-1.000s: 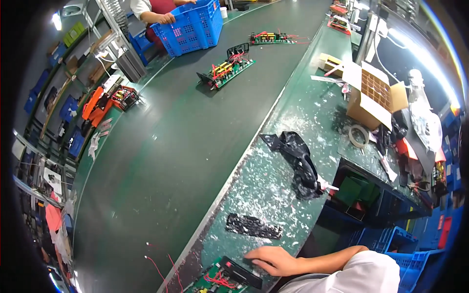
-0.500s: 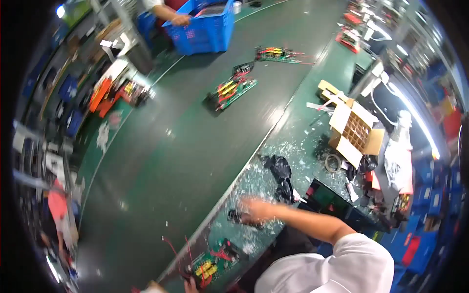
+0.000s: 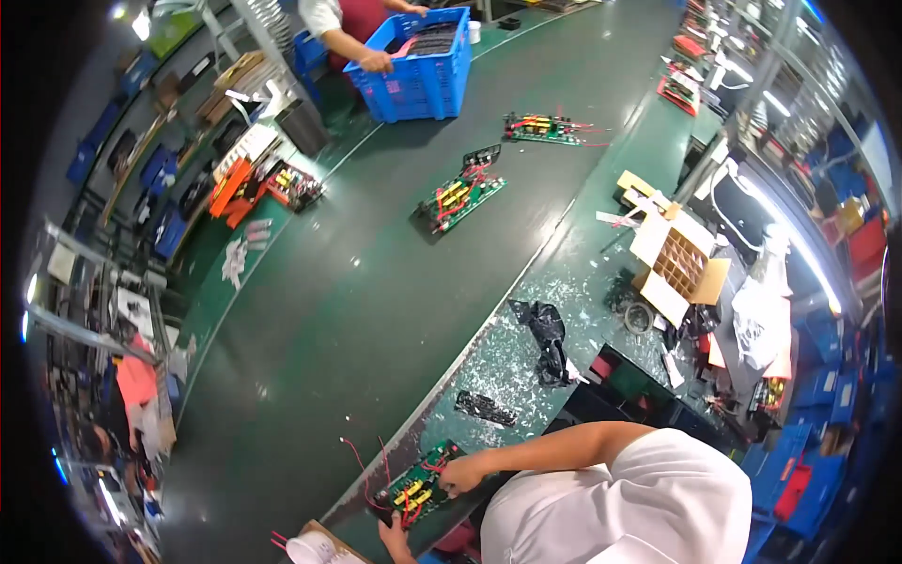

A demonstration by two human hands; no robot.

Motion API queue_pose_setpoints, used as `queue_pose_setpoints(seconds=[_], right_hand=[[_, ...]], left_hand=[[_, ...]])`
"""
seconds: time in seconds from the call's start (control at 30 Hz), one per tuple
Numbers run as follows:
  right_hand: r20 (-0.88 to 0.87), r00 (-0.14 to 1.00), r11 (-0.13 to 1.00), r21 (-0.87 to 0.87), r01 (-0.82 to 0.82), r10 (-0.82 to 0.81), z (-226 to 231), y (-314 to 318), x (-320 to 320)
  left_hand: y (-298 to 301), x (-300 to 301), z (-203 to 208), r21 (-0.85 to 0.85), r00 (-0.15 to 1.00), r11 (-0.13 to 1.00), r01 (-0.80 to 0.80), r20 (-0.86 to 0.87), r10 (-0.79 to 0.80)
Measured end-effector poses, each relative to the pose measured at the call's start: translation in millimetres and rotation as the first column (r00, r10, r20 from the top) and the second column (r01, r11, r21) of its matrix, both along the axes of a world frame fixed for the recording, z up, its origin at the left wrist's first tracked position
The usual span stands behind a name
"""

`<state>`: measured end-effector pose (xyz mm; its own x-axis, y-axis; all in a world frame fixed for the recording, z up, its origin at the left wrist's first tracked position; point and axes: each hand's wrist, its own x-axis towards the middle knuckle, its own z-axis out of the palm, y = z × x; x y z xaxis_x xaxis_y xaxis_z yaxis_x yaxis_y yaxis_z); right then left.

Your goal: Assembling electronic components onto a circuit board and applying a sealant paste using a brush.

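A green circuit board (image 3: 413, 486) with yellow components and red wires lies on the bench's near part, close to the belt. Its near left edge is gripped by my left hand (image 3: 396, 540), the thumb and a finger showing. My right hand (image 3: 462, 476) reaches across from the right and closes its fingers on the board's right side; the fingertips are partly hidden. Beyond it, a flat black rectangular piece (image 3: 486, 408) rests on the bench among white flecks. A crumpled black plastic bag (image 3: 545, 340) lies farther up.
Two more wired boards lie on the dark belt (image 3: 310, 376), one being this board (image 3: 462, 202). Across it a person holds a blue crate (image 3: 413, 86). An open divided carton (image 3: 678, 258) and a tape roll (image 3: 639, 318) sit right. A white cup (image 3: 310, 547) stands at the near edge.
My right hand has left the flat black piece and come down to the circuit board. The black piece now lies uncovered. The whole view has shifted slightly.
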<state>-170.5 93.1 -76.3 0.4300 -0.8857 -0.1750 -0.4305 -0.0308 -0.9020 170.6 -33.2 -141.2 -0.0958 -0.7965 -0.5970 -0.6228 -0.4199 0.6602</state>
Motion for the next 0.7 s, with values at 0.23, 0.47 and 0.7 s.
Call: queue_pose_setpoints(seconds=[0.23, 0.47, 0.7], right_hand=[[-0.077, 0.933, 0.916, 0.175, 0.361, -0.353, -36, 43, -86], [-0.056, 0.681, 0.623, 0.354, 0.697, -0.73, -8, 57, -152], [-0.055, 0.785, 0.77, 0.16, 0.618, -0.618, -1, 31, -125]], left_hand=[[-13, -51, 38, 0.098, 0.987, 0.995, 0.002, 0.162, -0.018], [-24, -22, 8, 0.143, 0.997, 0.99, 0.019, 0.07, -0.03], [-17, -22, 4, 0.052, 0.999, 0.999, -0.014, -0.029, 0.016]])
